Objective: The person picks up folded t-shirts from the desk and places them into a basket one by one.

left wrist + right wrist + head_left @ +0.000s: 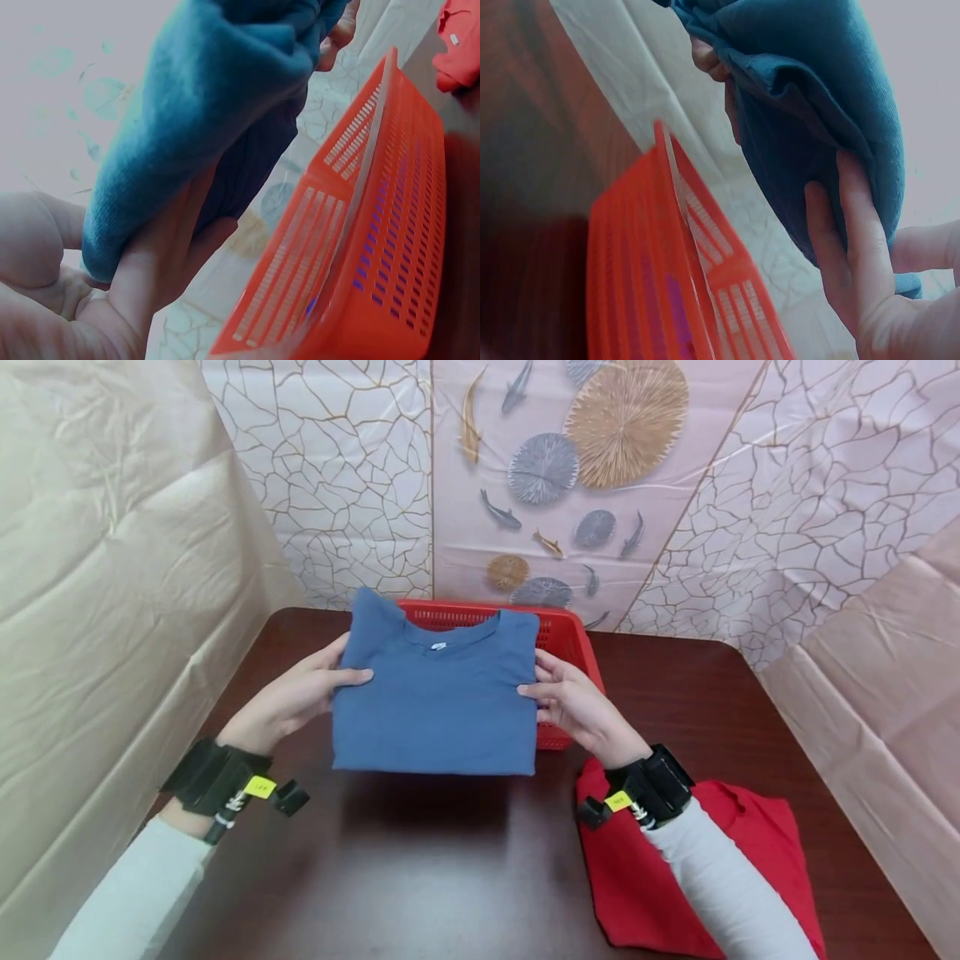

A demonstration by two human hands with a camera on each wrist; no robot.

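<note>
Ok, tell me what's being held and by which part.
The folded blue shirt, by its side edges: the left hand grips one, the right hand the other.

Small draped booth, building type unclear. Creased printed sheet [360, 485] behind dark wood counter [667, 693], cream cloth [112, 610] left, pinkish cloth [885, 685] right; closed in on three sides.

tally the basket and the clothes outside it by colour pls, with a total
Red: 2 (the basket and the garment lying at the right)
Blue: 1 (the folded shirt held up by both hands, left and right)
Total: 3
</note>
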